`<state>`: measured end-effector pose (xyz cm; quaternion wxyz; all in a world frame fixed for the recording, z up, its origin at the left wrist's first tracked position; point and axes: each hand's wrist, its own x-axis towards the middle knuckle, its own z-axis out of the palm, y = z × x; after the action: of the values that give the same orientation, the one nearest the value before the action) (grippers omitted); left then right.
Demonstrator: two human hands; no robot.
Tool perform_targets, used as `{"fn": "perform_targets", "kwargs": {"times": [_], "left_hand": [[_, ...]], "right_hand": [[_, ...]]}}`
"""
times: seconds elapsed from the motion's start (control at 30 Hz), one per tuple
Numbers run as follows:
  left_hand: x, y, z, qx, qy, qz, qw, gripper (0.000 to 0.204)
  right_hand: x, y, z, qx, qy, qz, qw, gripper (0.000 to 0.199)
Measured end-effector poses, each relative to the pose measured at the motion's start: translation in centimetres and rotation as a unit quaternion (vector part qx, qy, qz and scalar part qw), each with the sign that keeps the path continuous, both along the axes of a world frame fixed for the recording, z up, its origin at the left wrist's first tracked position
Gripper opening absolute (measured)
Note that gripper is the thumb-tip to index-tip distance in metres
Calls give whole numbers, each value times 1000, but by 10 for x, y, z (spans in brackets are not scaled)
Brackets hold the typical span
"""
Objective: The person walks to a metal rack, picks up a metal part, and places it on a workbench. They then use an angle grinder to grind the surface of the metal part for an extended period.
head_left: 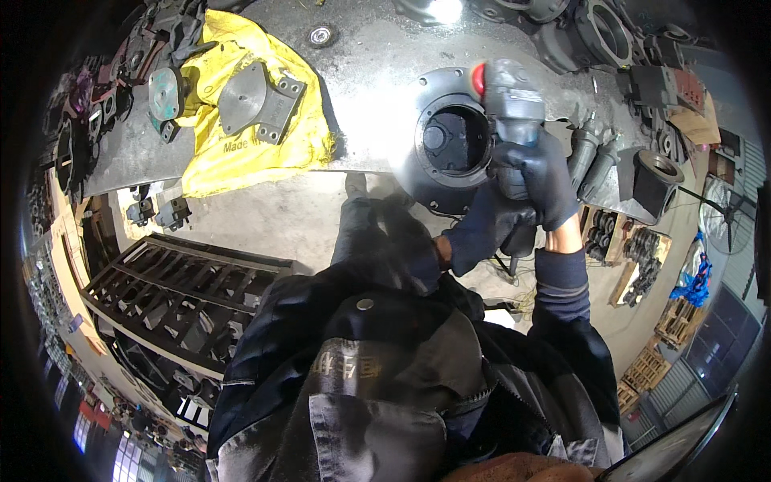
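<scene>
Grinder (516, 104) at round casting (434, 186) on the bench (365, 88).
Our right hand (550, 178) and left hand (499, 215) are closed around the grinder; we should keep the red disc (479, 79) shallow, pressure light and even.

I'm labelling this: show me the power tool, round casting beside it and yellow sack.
Power tool (516, 108), head view: grey body.
Round casting (426, 181), head view: lower-left flange.
Yellow sack (269, 161), head view: bare lower part.
</scene>
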<state>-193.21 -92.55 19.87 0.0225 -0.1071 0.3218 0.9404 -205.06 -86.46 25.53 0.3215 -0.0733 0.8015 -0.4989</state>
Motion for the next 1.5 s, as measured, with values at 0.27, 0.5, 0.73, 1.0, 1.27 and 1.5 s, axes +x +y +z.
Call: {"fn": "perform_targets", "kwargs": {"times": [0.27, 0.5, 0.73, 1.0, 1.27, 1.5], "left_hand": [[20, -7, -1, -118, 15, 38, 992, 24], [62, -16, 3, -104, -72, 8, 992, 25], [28, -7, -7, 14, -27, 9, 1000, 30], [36, 0, 2, -5, -54, 95, 994, 21], [78, 19, -5, -43, -113, 25, 992, 22], [123, 49, -29, -74, -98, -54, 991, 29]], "right_hand": [[20, -6, -5, -9, 6, 23, 1000, 32], [51, -25, -13, 18, 220, 199, 955, 47], [18, -17, -2, -6, 21, 71, 997, 33], [20, -24, -6, 39, 17, 150, 988, 40], [56, -3, -15, 38, 113, 224, 967, 45], [80, 15, -16, 48, 173, 239, 954, 45]]}}
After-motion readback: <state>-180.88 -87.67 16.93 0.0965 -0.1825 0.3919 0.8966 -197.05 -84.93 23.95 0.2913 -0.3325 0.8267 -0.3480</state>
